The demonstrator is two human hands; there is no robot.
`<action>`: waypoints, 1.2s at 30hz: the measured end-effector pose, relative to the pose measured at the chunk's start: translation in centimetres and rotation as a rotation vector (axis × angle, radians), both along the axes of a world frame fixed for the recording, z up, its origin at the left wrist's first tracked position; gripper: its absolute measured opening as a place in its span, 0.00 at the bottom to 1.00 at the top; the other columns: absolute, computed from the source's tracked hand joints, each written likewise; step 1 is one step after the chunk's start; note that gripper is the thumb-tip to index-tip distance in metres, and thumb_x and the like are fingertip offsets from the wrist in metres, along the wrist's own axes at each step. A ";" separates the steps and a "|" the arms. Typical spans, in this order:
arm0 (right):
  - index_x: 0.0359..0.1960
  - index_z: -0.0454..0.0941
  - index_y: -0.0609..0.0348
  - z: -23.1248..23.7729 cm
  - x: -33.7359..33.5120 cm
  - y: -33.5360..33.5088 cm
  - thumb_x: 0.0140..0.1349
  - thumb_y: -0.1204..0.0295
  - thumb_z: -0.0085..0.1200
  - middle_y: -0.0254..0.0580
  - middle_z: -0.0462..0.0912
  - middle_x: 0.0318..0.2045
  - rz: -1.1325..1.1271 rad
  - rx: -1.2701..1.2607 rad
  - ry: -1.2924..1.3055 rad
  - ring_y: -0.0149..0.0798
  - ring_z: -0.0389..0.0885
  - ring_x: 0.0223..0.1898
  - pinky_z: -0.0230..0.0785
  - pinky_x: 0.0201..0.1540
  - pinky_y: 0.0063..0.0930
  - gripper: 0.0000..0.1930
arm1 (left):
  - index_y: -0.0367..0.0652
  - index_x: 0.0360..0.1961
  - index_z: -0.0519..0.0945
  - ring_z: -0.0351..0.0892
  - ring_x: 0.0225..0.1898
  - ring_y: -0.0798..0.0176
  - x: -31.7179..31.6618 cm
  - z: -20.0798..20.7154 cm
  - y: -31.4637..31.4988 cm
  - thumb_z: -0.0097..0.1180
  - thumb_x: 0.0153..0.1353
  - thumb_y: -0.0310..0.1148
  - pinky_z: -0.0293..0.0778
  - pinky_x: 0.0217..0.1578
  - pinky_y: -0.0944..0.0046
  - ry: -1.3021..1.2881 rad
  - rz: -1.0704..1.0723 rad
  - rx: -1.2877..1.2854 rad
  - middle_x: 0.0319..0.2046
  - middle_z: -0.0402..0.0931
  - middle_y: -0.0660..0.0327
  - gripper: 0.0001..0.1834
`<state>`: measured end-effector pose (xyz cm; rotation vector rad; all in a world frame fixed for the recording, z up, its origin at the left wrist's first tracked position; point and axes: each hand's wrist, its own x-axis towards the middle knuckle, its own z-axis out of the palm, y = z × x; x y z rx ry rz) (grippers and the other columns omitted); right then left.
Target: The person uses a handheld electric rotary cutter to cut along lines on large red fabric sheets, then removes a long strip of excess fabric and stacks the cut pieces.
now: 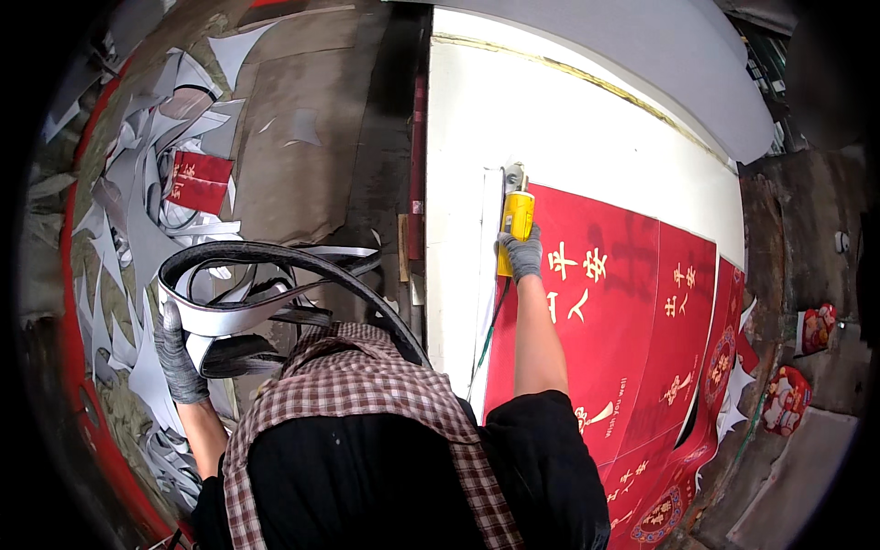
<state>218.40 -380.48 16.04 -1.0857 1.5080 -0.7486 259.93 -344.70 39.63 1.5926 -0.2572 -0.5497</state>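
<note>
Apart, hands [181,362] [523,255] grip looped strips [220,319] and yellow tool [519,211]; scraps [238,51] flank the white surface [550,110].

From afar, I see a workshop
A yellow power tool [518,214], a white worktop [559,115], red printed sheets [628,321] and heaped grey-white offcuts [142,225] tell me so.

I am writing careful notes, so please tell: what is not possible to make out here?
Head view, all four:
Left hand, its hold on the looped strips: hidden by the hand's own back.
Dark cord, far end: hidden by the black shirt.
Red printed sheeting, near end: cut off by the lower edge.
Yellow tool, tip's details: too small.
</note>
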 end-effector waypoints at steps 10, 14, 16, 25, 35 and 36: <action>0.51 0.69 0.52 1.0 2.0 2.7 0.47 0.75 0.61 0.34 0.76 0.33 0.010 0.057 -0.266 0.36 0.78 0.32 0.76 0.33 0.31 0.26 | 0.38 0.49 0.76 0.79 0.40 0.63 5.6 -1.9 5.9 0.55 0.60 0.50 0.75 0.44 0.63 -0.011 0.185 -0.001 0.39 0.79 0.59 0.26; 0.53 0.68 0.53 -0.1 1.0 7.1 0.48 0.76 0.61 0.36 0.77 0.35 0.019 0.005 -0.270 0.39 0.79 0.33 0.77 0.33 0.34 0.28 | 0.40 0.51 0.75 0.79 0.41 0.61 10.8 -2.5 8.8 0.59 0.57 0.51 0.76 0.43 0.62 0.152 0.282 -0.237 0.41 0.79 0.57 0.28; 0.54 0.67 0.54 0.6 1.9 9.5 0.48 0.78 0.60 0.38 0.77 0.36 -0.020 -0.001 -0.240 0.40 0.79 0.32 0.78 0.33 0.34 0.28 | 0.41 0.48 0.76 0.79 0.41 0.62 15.3 -2.6 10.6 0.59 0.56 0.53 0.76 0.43 0.63 0.174 0.348 -0.249 0.39 0.79 0.57 0.28; 0.51 0.68 0.57 7.4 10.4 18.5 0.51 0.80 0.61 0.39 0.77 0.32 -0.200 -0.081 -0.138 0.39 0.79 0.28 0.77 0.31 0.32 0.24 | 0.46 0.48 0.78 0.76 0.47 0.56 48.2 11.0 35.1 0.42 0.63 0.55 0.70 0.52 0.53 -0.273 0.731 -0.138 0.45 0.79 0.59 0.27; 0.51 0.68 0.57 6.5 15.1 28.0 0.51 0.78 0.62 0.39 0.77 0.36 -0.158 -0.082 -0.192 0.38 0.78 0.33 0.76 0.37 0.31 0.25 | 0.43 0.54 0.74 0.75 0.50 0.54 59.0 26.6 50.6 0.48 0.62 0.53 0.71 0.51 0.55 -0.846 1.014 -0.130 0.52 0.75 0.53 0.28; 0.51 0.68 0.57 6.7 15.2 28.8 0.51 0.78 0.62 0.38 0.77 0.36 -0.184 -0.076 -0.188 0.38 0.78 0.34 0.76 0.37 0.31 0.25 | 0.43 0.54 0.73 0.75 0.51 0.54 60.7 24.9 50.6 0.48 0.62 0.53 0.70 0.51 0.55 -0.834 1.038 -0.044 0.52 0.74 0.53 0.28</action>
